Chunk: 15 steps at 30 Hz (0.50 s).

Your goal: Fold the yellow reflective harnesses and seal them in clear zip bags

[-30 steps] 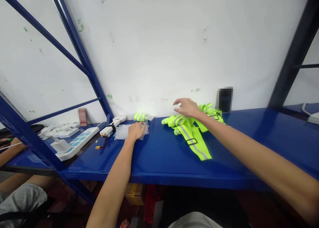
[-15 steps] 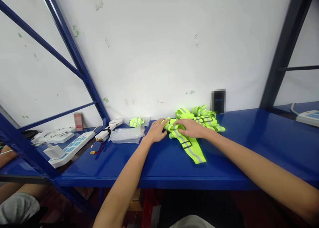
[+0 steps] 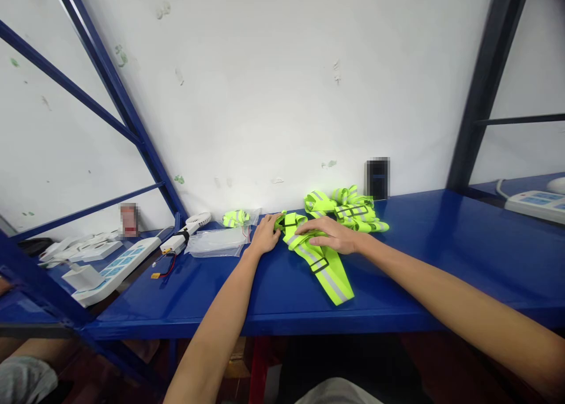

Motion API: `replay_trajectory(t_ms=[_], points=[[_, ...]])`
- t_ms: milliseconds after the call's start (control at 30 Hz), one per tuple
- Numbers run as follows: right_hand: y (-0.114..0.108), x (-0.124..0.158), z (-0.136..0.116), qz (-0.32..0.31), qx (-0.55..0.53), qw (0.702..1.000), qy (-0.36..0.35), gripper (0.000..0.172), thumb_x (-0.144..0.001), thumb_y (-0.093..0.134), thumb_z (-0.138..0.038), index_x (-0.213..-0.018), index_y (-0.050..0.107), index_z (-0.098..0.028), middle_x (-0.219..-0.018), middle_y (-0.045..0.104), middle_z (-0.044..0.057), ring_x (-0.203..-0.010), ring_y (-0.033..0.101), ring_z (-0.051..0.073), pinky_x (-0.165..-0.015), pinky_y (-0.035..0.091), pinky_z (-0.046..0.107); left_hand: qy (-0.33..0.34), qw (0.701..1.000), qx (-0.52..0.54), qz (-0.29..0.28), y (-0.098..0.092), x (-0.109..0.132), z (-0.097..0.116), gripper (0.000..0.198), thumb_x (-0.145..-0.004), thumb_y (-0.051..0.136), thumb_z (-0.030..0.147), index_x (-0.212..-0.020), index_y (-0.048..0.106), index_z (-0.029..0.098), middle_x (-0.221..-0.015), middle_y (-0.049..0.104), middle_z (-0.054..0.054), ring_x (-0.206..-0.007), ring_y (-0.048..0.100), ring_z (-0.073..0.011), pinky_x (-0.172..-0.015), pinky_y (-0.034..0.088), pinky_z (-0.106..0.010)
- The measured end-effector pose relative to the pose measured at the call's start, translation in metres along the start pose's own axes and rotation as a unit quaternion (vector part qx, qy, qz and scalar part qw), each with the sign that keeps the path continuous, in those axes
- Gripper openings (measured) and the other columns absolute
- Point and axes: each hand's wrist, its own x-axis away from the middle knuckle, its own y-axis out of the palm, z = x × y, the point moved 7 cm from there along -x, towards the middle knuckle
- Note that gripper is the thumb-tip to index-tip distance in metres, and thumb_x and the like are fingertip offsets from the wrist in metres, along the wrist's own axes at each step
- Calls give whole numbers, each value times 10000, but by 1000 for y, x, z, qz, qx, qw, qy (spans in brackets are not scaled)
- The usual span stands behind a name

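A neon-yellow elastic reflective harness point(image 3: 335, 280) with grey stripes and black buckles lies on the blue table, one wide strap hanging toward the front edge. My left hand point(image 3: 265, 236) rests at the harness's left end, thumb apart from the fingers, fingertips touching the strap there. Over the middle of the harness is my right hand point(image 3: 333, 234), its fingers extended and apart, partly covering the strap. Behind it, a bunched pile of similar neon straps point(image 3: 357, 211) lies near the wall.
Left of my hands are clear plastic bags point(image 3: 216, 242), a bagged neon bundle point(image 3: 236, 218), a small white fan point(image 3: 198, 220) and a wired connector point(image 3: 156, 275). A power strip point(image 3: 119, 269) lies beyond the rack post. A dark blurred box point(image 3: 377, 179) stands against the wall.
My right hand has lifted slightly and loosened from the strap, its fingers more extended. The harness is spread a little wider between my hands. The view has shifted slightly right.
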Motion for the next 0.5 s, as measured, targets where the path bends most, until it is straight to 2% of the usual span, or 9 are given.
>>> replay_trajectory(t_ms=[100, 167, 233, 300, 367, 433, 500], points=[[-4, 1, 6, 59, 39, 997, 1, 388, -873, 541, -371, -1186, 650, -168, -1152, 691, 109, -1028, 643, 269, -901, 470, 384, 1, 1000, 23, -3, 3, 1, -4, 675, -801, 507, 161, -1451, 343, 246, -1355, 477, -114, -1249, 444, -276, -1041, 385, -443], [-9, 1, 15, 111, 102, 988, 44, 364, -890, 517, -363, -1163, 662, -169, -1147, 692, 118, -1056, 632, 281, -937, 454, 406, 4, 1000, 23, -8, 6, 2, -4, 700, -805, 518, 170, -1470, 311, 234, -1361, 479, -125, -1260, 437, -282, -1052, 371, -449], [-13, 2, 25, 133, 143, 976, 97, 394, -923, 467, -369, -1225, 630, -176, -1225, 656, 129, -1151, 586, 302, -993, 417, 445, 1, 1000, 17, -7, 7, 2, -5, 682, -816, 518, 179, -1466, 318, 223, -1324, 513, -127, -1238, 458, -282, -1051, 368, -458], [-9, 3, 33, 102, 143, 975, 138, 472, -932, 456, -395, -1357, 528, -203, -1346, 579, 128, -1249, 517, 321, -1026, 387, 483, -6, 1000, 19, 3, 6, 0, -6, 623, -825, 512, 184, -1431, 372, 217, -1265, 557, -122, -1200, 492, -279, -1041, 376, -461], [0, 5, 39, 42, 122, 979, 159, 576, -913, 484, -396, -1461, 392, -243, -1439, 493, 118, -1306, 462, 331, -1037, 376, 498, -15, 998, 46, 28, 3, -2, -7, 538, -836, 506, 198, -1370, 441, 211, -1233, 584, -116, -1173, 521, -270, -1032, 389, -453], [8, 6, 38, -6, 101, 983, 154, 677, -884, 521, -367, -1511, 287, -266, -1496, 420, 113, -1341, 421, 333, -1036, 379, 488, -36, 992, 100, 73, -5, -3, -10, 458, -854, 499, 229, -1310, 483, 200, -1233, 596, -115, -1162, 543, -259, -1020, 408, -439], [13, 6, 34, -28, 89, 987, 134, 747, -849, 557, -328, -1524, 244, -274, -1508, 396, 114, -1337, 424, 332, -1017, 397, 464, -76, 975, 164, 130, -14, -3, -16, 400, -870, 489, 271, -1263, 503, 191, -1246, 599, -115, -1167, 553, -251, -990, 437, -422]])
